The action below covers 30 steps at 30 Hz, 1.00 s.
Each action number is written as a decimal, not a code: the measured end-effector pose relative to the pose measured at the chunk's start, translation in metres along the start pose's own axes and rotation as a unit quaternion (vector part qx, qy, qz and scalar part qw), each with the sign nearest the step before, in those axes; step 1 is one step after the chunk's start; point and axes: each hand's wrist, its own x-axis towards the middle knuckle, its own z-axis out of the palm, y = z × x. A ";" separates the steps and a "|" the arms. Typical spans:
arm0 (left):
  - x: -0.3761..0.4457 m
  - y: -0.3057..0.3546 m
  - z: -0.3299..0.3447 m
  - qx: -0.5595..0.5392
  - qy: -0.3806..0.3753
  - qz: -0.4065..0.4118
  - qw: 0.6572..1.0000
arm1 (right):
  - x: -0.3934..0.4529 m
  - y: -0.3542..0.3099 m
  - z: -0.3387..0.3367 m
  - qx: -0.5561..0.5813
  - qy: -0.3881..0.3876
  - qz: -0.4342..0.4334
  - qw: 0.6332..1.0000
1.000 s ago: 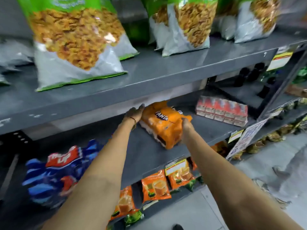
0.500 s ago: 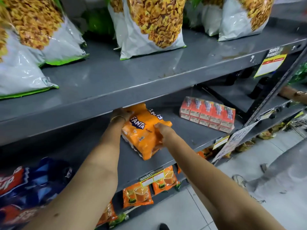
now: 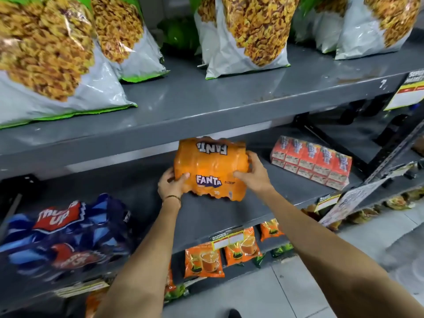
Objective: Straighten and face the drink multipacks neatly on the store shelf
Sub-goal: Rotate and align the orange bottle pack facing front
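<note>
An orange Fanta multipack (image 3: pixel 211 168) stands on the grey middle shelf (image 3: pixel 220 216), its front label facing me and squared to the shelf edge. My left hand (image 3: pixel 171 183) grips its lower left corner. My right hand (image 3: pixel 251 172) grips its right side. A blue Thums Up multipack (image 3: pixel 66 235) sits at the left of the same shelf, blurred. To the right, a red multipack of small drink cartons (image 3: pixel 312 161) lies at an angle on that shelf.
Large snack bags (image 3: pixel 250 33) fill the upper shelf (image 3: pixel 206 99) just above the Fanta pack. Orange drink-mix pouches (image 3: pixel 204 260) hang below. Price tags (image 3: pixel 408 92) and a diagonal metal brace (image 3: pixel 394 154) are at the right. Tiled floor lies at the lower right.
The Fanta pack was turned from a slanted position to face front. My left hand moved from its far top to its lower left corner. The camera view shifted left.
</note>
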 end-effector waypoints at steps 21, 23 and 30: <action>0.004 0.092 0.015 0.065 -0.176 -0.056 0.981 | -0.055 -0.053 0.077 0.225 0.146 0.159 0.950; 0.007 0.084 0.009 0.106 -0.135 -0.023 0.985 | -0.044 -0.056 0.072 0.253 0.093 0.181 0.946; -0.029 0.033 -0.020 0.031 -0.042 0.048 0.997 | -0.035 -0.077 0.022 0.315 -0.024 0.151 0.937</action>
